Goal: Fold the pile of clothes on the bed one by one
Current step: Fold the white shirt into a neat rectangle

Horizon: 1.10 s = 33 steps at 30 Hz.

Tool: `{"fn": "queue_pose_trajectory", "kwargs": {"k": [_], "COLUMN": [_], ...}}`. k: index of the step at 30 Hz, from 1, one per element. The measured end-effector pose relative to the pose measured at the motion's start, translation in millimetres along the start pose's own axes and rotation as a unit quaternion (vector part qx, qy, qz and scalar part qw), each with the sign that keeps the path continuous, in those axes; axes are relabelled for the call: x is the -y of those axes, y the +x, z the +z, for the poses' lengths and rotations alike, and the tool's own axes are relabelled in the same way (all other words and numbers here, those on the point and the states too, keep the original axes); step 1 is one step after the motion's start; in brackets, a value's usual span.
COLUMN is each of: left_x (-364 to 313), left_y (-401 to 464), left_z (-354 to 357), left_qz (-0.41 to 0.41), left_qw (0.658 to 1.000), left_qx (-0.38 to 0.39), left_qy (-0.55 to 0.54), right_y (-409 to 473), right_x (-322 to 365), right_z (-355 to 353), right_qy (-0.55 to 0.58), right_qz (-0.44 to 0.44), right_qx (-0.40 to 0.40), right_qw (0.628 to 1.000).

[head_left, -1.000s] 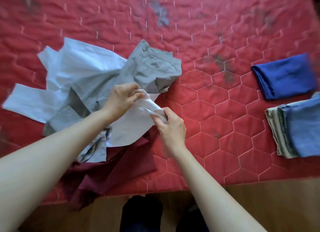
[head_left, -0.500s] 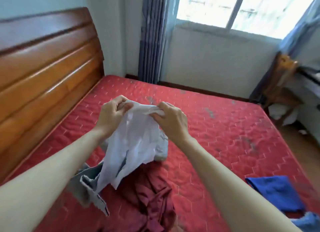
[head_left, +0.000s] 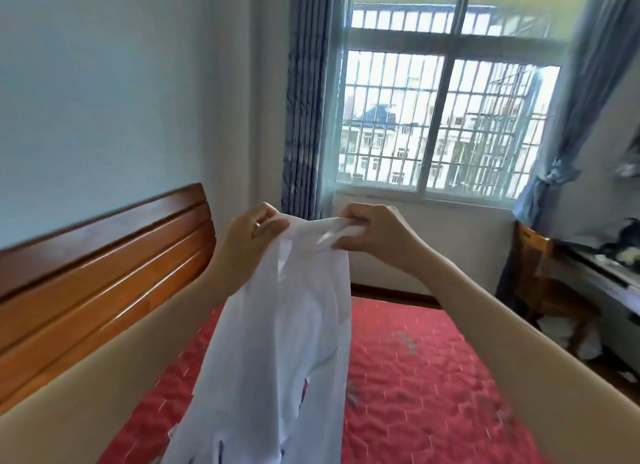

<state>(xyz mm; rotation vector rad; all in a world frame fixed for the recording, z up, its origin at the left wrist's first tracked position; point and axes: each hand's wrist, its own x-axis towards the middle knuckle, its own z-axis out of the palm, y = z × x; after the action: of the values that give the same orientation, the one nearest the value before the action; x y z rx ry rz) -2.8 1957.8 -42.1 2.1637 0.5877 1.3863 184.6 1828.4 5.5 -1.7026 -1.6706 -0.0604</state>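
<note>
Headboard (head_left: 104,255): the wooden slats fill the middle left of the frame, with pale wall above — half a second ago they sat in the upper left and more of the bed showed, so the view has tilted up.

Left hand (head_left: 247,235): just left of centre, fingers curled and pinching the top edge of the white garment (head_left: 287,342); a second ago it worked low over the pile, and it is now raised to window-sill height.

White garment: it hangs from both hands down the middle of the frame to the bottom edge, clear of the red mattress (head_left: 433,377) behind it — lifted out of the heap it lay in a second ago.

Right hand (head_left: 370,231): just right of centre, fingers clenched on a bunched fold of the same top edge, close to the left hand.

Meaning for the task: one piece appears separated and held up; I judge that shaking it out and finding its shoulders or seams comes before any fold.

Window (head_left: 443,117): barred, upper right, curtains on either side.

Hidden or unclear: the rest of the pile and the folded stack lie outside the frame; the garment's lower part is cut off at the bottom, so its type is uncertain; slits near the lower edge are hard to read; clutter at the far right is blurred.
</note>
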Motion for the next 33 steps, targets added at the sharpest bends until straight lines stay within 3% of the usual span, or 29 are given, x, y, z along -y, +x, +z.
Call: {"fn": "queue_pose_trajectory", "kwargs": {"k": [7,12,14,17,20,24,30,33], "left_x": [-108.2,-168.6,-184.6,-199.8,-200.7,-189.8,-170.6,-165.0], "left_y": [6.2,8.9,10.1,12.9,15.4,11.1,5.1,-5.3], "left_z": [62.9,109.1,120.2,129.6,131.1,132.7,137.1,146.7], "left_qz": [0.016,0.016,0.017,0.019,0.008,-0.007,-0.057,-0.03], "left_qw": [0.998,0.993,0.99,0.989,0.988,0.992,0.996,0.998], "left_qx": [-0.06,-0.117,-0.131,-0.136,-0.132,-0.108,-0.055,0.002], "left_qy": [-0.005,0.028,0.039,0.053,0.073,0.065,-0.041,-0.062], "right_y": [-57.3,-99.6,-105.5,-110.8,-116.6,-113.4,-87.5,-76.2], "right_x": [-36.6,-66.6,-80.5,-103.0,-124.2,-136.9,-121.9,-111.8], "right_z": [-100.9,-136.4,-138.7,-142.3,-152.6,-167.2,-190.7,-197.1], "right_qy": [0.083,0.28,0.231,0.068,0.002,-0.002,0.244,0.26], "right_qz": [0.004,0.074,0.123,0.131,0.133,0.152,0.198,0.216], "right_qx": [0.038,0.06,0.01,-0.055,-0.085,-0.064,-0.062,-0.023], "right_qw": [0.996,0.955,0.965,0.988,0.988,0.986,0.947,0.941]}}
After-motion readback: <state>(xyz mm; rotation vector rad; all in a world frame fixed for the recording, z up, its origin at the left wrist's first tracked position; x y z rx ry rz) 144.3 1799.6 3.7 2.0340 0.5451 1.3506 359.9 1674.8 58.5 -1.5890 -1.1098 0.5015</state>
